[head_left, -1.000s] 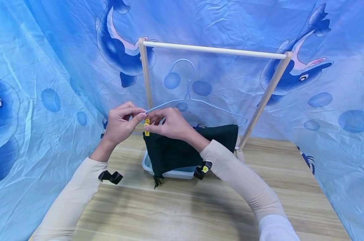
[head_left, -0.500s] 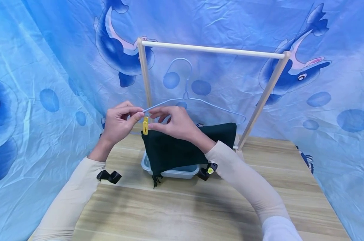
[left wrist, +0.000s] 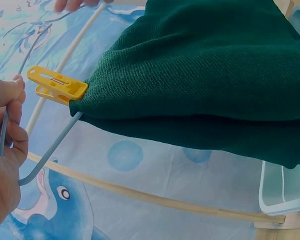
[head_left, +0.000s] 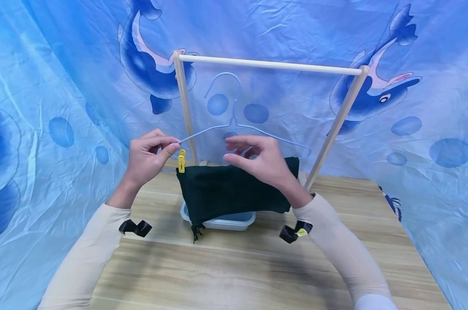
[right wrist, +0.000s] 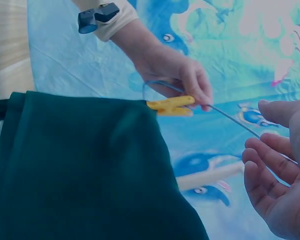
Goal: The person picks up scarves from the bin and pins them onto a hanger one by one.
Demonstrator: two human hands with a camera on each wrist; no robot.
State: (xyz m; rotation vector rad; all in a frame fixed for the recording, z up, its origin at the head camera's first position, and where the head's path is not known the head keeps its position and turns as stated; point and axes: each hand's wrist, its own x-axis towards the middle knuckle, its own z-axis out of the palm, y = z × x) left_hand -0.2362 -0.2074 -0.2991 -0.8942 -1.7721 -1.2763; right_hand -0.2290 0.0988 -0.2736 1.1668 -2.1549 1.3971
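My left hand [head_left: 149, 159] pinches the left shoulder of a thin blue wire hanger [head_left: 212, 128] between thumb and fingers. Over the hanger's lower bar hangs a folded dark green scarf [head_left: 230, 189] with a fringed corner. A yellow clothespin [head_left: 181, 161] grips the scarf's upper left corner, just right of the left hand; the left wrist view shows this clothespin [left wrist: 57, 85] clamped at the fold by the bar. My right hand [head_left: 263, 161] hovers before the hanger's middle, fingers loosely bent, holding nothing. In the right wrist view that hand [right wrist: 282, 170] has thumb and fingers apart.
A wooden rack with a white top rail [head_left: 272, 64] stands behind the hanger. Beneath the scarf sits a pale blue plastic tub [head_left: 234, 224] on the wood-grain table [head_left: 218, 275]. A blue dolphin-print curtain [head_left: 296, 26] surrounds the table.
My right hand has let go of the clothespin and moved right, away from it. The clothespin stays on the scarf. My left hand, still on the hanger, has shifted slightly left.
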